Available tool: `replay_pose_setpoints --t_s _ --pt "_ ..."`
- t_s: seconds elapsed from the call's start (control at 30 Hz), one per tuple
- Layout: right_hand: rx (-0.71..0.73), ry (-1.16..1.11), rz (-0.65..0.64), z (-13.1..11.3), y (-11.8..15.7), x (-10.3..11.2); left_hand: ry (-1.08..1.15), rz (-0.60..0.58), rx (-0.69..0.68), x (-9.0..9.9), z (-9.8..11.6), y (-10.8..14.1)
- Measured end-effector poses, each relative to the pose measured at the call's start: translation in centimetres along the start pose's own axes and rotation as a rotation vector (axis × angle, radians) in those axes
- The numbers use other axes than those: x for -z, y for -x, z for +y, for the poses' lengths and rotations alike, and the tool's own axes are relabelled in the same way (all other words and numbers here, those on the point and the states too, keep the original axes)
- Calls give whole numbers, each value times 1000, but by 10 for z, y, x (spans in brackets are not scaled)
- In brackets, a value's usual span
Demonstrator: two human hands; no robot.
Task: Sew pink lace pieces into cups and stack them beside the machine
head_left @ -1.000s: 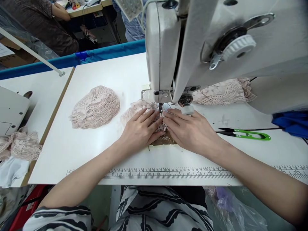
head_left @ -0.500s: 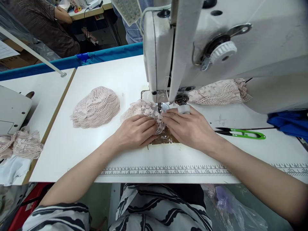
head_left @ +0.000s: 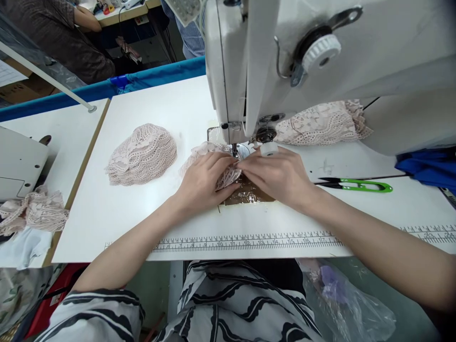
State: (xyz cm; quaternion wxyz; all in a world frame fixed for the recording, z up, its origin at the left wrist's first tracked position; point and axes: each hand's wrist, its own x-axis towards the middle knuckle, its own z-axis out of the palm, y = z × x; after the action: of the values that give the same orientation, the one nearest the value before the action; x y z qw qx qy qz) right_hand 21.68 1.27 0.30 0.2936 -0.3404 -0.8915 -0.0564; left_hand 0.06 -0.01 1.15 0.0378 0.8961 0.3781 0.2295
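A pale pink lace piece lies under the needle of the white sewing machine. My left hand is closed on its near left side, with thumb and fingers gathered round a fold. From the right, my right hand pinches the edge of the same lace close to the presser foot. Part of the lace is hidden beneath my fingers. Below the hands a shiny brown plate shows in the table top.
A stack of pink lace pieces sits on the left of the table. More lace lies behind the machine head. Green thread snips and blue cloth are to the right. A printed ruler runs along the front edge.
My left hand has turned, its thumb now apart below the lace fold. The fingers of my right hand have drawn together into a pinch. The whole view has shifted slightly.
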Motion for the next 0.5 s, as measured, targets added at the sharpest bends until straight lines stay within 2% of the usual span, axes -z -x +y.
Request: replay_pose_setpoints --t_s 0.1,0.2,0.37,0.5 --pt "-192 -19 11 4 -2 -3 122 -36 120 -5 -4 -6" --pt "-334 -34 -23 4 -6 -5 192 2 190 -9 -9 -11" --pt "-340 -61 -10 1 -10 -5 132 101 169 -16 -13 -14" --pt "-350 -81 -33 0 -10 -6 54 129 162 -19 -14 -12"
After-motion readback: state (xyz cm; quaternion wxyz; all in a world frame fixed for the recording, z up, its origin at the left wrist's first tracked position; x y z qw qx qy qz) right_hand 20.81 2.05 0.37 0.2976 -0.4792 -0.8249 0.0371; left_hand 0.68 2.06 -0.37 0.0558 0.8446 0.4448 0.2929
